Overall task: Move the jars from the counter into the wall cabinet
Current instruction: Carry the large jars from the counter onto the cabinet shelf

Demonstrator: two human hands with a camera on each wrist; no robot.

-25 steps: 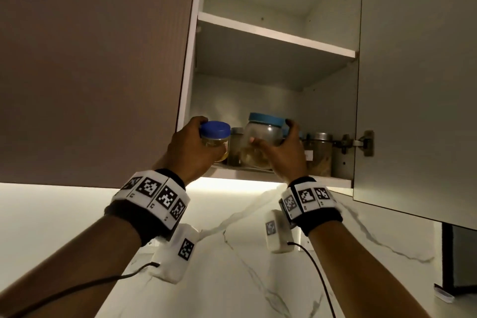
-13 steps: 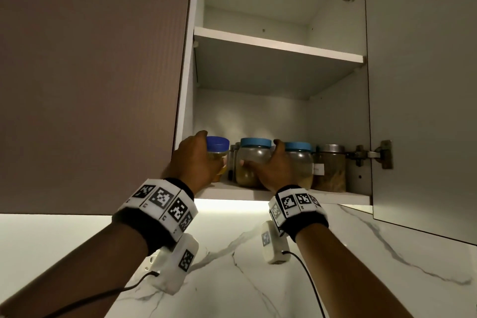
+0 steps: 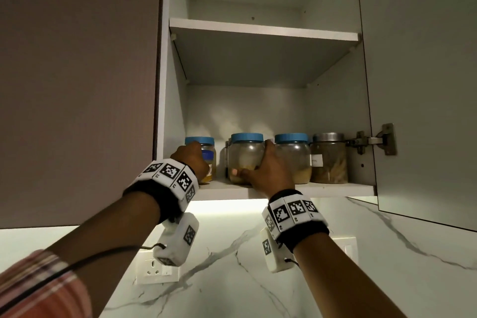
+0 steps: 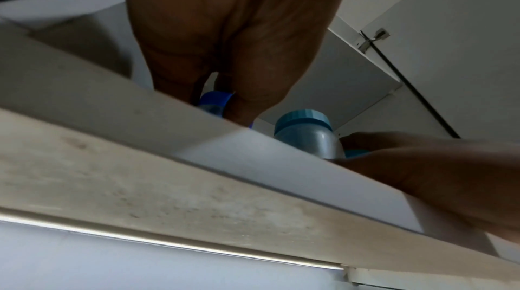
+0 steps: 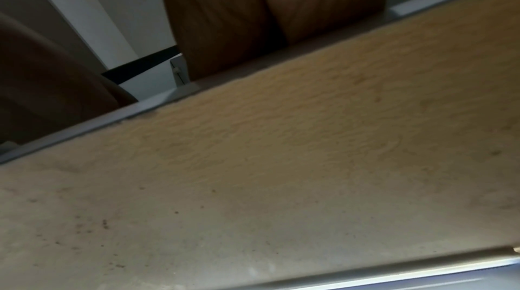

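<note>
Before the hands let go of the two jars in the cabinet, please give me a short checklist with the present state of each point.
1. Small jar stands on the lower shelf: ok.
2. Big jar stands upright on the same shelf: ok.
3. Left hand grips the small jar, right hand grips the big jar: ok.
4. Gap between the big jar and the next blue-lid jar: cannot tell, the right hand hides it.
5. Cabinet door open, clear of the arms: ok.
</note>
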